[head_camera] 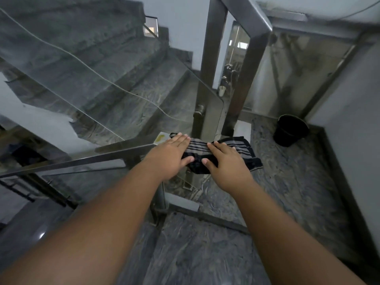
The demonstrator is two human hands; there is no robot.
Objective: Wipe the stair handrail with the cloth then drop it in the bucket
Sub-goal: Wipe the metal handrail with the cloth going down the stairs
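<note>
A black cloth with grey stripes [244,148] lies draped over the end of the metal stair handrail [86,160], which runs from the left edge toward the middle. My left hand [167,154] rests flat on the rail end with its fingers on the cloth's left part. My right hand [226,163] presses down on the cloth's middle, thumb tucked against the fabric. The cloth's right end hangs off the rail. A black bucket [290,130] stands on the landing floor at the right, near the corner of the wall.
Glass panels [86,93] line the grey marble stairs [127,83] that rise at the left. Two tall metal posts [211,64] stand just beyond the cloth. A white wall [353,112] closes off the right side. The marble landing [277,192] spreads below my arms.
</note>
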